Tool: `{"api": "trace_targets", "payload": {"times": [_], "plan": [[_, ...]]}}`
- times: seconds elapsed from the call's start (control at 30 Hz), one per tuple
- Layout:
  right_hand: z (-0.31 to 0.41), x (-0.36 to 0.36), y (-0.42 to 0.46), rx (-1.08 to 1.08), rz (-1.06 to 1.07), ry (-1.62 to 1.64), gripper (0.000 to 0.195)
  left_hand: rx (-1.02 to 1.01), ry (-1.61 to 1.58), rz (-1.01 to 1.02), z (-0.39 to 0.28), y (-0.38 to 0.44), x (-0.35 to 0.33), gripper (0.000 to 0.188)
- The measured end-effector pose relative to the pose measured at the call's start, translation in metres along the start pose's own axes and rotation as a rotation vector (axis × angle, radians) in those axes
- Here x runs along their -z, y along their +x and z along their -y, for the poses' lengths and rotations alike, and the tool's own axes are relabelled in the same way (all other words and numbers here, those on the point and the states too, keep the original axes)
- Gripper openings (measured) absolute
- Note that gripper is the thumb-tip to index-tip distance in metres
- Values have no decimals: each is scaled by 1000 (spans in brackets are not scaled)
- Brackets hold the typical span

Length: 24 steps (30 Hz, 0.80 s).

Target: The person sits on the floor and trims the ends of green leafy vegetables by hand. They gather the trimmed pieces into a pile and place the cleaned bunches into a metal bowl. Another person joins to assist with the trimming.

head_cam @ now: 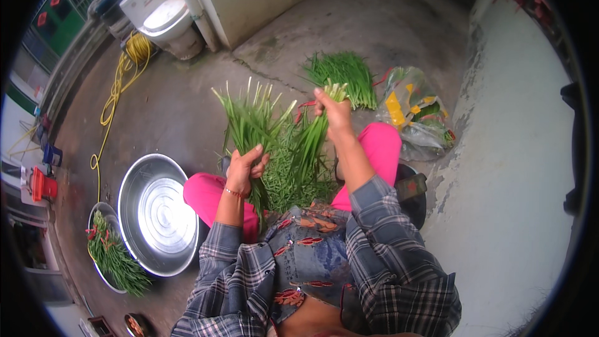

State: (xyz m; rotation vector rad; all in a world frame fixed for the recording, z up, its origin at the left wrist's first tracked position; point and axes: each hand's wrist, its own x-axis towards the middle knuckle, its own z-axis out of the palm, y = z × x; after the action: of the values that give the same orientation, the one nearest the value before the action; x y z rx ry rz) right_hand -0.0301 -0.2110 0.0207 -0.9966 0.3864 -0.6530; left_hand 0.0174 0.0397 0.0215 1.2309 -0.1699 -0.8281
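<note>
My left hand point(244, 168) is closed around a loose bunch of garlic chives point(248, 124), whose pale cut ends fan out above the fist. In my right hand point(333, 108) is a second bunch of chives point(310, 142), gripped near its pale ends so that the green leaves hang down. Between my knees lies a heap of loose green leaf pieces point(297, 175), directly beneath both bunches. Beyond the right hand, a neat pile of chives point(344, 75) rests on the concrete floor. A red strip, partly hidden, shows between the two bunches.
A clear plastic bag point(414, 117) with greens inside sits right, near the wall point(514, 150). At left stand a large metal basin point(128, 196) and another basin point(100, 206) holding tied greens point(112, 252). A yellow hose point(110, 112) runs towards a toilet point(171, 25).
</note>
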Motion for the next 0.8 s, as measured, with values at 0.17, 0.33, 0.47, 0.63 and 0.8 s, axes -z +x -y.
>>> {"api": "trace_targets", "payload": {"times": [0.17,0.33,0.47,0.63,0.8], "plan": [[-2,-6,-8,-132,148,-91,19,6,-306,101,6,5,7,22],[-6,-21,-26,-159,387,-109,15,46,-279,138,13,8,7,28],[7,-3,-16,-186,491,-188,14,-35,-98,54,-2,-3,8,25],[3,-2,-19,-183,336,210,15,-118,24,-30,-3,3,14,21],[-8,3,-9,-79,88,-6,16,-157,-32,-86,-4,1,3,20]]}}
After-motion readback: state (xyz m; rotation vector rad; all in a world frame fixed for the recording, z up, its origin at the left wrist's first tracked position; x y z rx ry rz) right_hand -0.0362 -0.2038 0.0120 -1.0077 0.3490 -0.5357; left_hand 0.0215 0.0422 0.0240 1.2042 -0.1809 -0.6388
